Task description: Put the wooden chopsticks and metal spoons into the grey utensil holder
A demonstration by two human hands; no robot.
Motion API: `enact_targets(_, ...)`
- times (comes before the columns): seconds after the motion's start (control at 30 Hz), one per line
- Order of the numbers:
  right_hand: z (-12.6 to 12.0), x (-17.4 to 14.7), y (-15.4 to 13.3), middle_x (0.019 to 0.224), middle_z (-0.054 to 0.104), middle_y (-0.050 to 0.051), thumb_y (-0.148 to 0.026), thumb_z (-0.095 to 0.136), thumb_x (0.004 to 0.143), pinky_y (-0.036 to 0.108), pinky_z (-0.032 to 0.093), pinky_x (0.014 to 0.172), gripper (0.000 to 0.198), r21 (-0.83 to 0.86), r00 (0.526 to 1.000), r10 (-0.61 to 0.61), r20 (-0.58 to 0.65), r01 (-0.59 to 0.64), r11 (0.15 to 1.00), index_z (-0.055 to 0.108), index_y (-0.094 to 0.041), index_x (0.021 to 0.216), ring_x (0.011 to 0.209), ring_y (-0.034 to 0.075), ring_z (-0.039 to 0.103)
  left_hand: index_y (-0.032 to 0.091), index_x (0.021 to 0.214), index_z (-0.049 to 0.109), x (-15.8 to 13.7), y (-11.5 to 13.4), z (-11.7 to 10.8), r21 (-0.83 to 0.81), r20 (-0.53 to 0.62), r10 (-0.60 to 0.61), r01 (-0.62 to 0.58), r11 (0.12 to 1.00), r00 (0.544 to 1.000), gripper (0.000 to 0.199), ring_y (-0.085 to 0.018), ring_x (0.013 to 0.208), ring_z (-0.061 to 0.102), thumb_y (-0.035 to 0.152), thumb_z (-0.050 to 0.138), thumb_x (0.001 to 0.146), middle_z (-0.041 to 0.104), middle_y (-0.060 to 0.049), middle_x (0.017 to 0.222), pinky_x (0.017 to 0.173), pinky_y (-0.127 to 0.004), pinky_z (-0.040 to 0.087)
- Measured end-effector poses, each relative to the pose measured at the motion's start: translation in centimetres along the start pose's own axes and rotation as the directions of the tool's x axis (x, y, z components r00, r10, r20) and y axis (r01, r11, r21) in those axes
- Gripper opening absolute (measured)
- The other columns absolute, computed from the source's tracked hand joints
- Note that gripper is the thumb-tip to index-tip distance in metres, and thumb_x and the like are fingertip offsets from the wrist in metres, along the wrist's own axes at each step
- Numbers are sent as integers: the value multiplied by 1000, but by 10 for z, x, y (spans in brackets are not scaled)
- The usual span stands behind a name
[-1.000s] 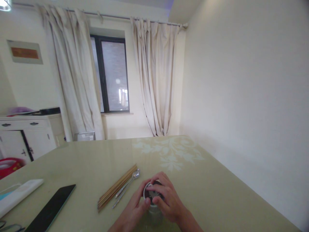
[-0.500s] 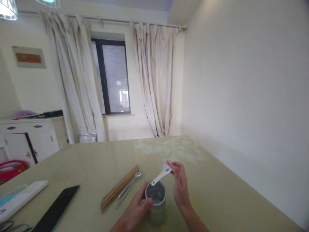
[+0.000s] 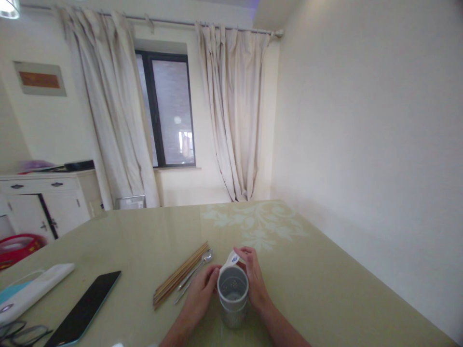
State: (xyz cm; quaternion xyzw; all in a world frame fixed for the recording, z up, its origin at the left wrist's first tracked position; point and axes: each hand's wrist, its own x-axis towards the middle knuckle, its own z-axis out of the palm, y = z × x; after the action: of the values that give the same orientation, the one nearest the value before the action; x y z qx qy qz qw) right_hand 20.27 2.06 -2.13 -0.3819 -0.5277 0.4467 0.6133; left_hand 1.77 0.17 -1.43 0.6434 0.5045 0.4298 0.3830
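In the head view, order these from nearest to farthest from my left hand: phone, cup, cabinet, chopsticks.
1. Cup, just right of your left hand.
2. Chopsticks, left of it on the table.
3. Phone, farther left on the table.
4. Cabinet, beyond the table, far left.

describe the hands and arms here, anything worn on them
The left grip and right grip are bare human hands, without gloves. No sleeve shows on the left forearm or right forearm. No watch or bracelet is visible; some fingers are hidden, so rings can't be ruled out.
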Motion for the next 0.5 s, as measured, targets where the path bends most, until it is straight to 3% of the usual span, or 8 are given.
enact_targets(0.1, -1, -3, 0, 135, 59, 12, -93, 41, 93, 44, 59, 103, 83, -19, 998, -23, 60, 24, 1000, 75, -25, 127, 117, 29, 68, 19, 104, 78, 0, 3, 2, 36, 53, 63, -65, 997, 997, 53, -28, 100, 74, 65, 52, 97, 83, -11, 106, 92, -38, 57)
enact_targets(0.2, -3, -3, 1, 145, 55, 13, -93, 39, 92, 47, 60, 100, 84, 24, 997, 14, 82, -16, 1000, 74, -26, 128, 111, 29, 70, 19, 98, 77, 4, -1, -8, 162, -52, 49, -40, 986, 997, 50, -27, 89, 75, 61, 48, 98, 82, -8, 92, 82, -36, 56)
enact_targets(0.3, -6, -1, 4, 150, 52, 14, -95, 35, 92, 50, 61, 97, 87, -14, 999, 42, 33, -41, 999, 75, -26, 126, 107, 29, 69, 20, 101, 75, 11, -8, -33, 338, -257, 4, 86, 937, 966, 45, -27, 82, 75, 51, 42, 101, 81, -7, 86, 77, -35, 54)
enact_targets(0.4, -10, 3, 7, 145, 57, 13, -93, 32, 94, 48, 59, 98, 84, -97, 1000, -5, -15, 4, 995, 76, -27, 122, 112, 29, 65, 21, 109, 72, 13, -14, -59, 456, -426, -51, 264, 850, 903, 42, -27, 94, 77, 41, 34, 108, 83, -9, 100, 83, -35, 53)
enact_targets(0.5, -13, 6, 9, 139, 61, 12, -88, 33, 99, 44, 59, 96, 78, -125, 997, -69, -41, 63, 990, 76, -26, 119, 118, 28, 63, 22, 105, 70, 12, -16, -71, 630, -426, -93, 369, 683, 900, 43, -27, 99, 78, 36, 29, 111, 83, -12, 106, 85, -34, 52)
